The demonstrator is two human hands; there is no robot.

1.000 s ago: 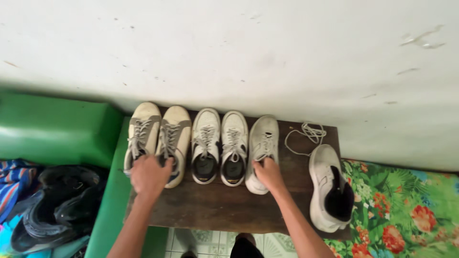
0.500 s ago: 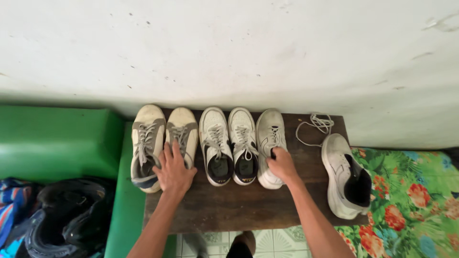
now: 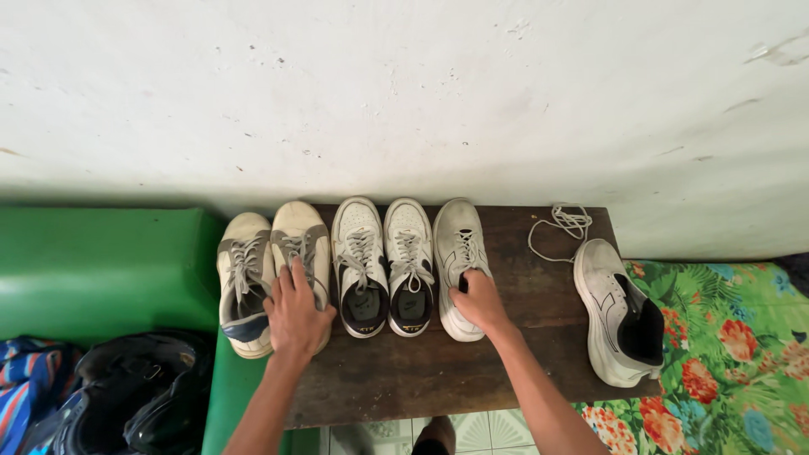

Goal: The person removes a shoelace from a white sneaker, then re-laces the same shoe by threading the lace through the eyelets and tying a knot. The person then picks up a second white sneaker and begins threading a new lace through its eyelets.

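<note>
Several pale sneakers stand in a row, toes to the wall, on a dark wooden bench (image 3: 506, 362). My left hand (image 3: 295, 312) lies flat on the heel of the second shoe, a cream and grey sneaker (image 3: 301, 244), beside its mate (image 3: 243, 282) at the far left. A white pair with dark insoles (image 3: 385, 261) stands in the middle. My right hand (image 3: 480, 303) grips the heel of a single grey-white sneaker (image 3: 458, 244). Apart at the right end lies an unlaced white sneaker (image 3: 615, 312), with a loose white lace (image 3: 566, 223) behind it.
A white rough wall (image 3: 404, 93) rises right behind the bench. A green seat (image 3: 93, 270) adjoins on the left, with a black bag (image 3: 135, 396) and striped cloth (image 3: 29, 388) in front. A floral fabric (image 3: 733, 354) lies to the right. Tiled floor (image 3: 472, 430) shows below.
My left hand has shifted from the leftmost shoe onto the second one. My right hand stays on the grey-white sneaker. The cream pair sits closer to the white pair.
</note>
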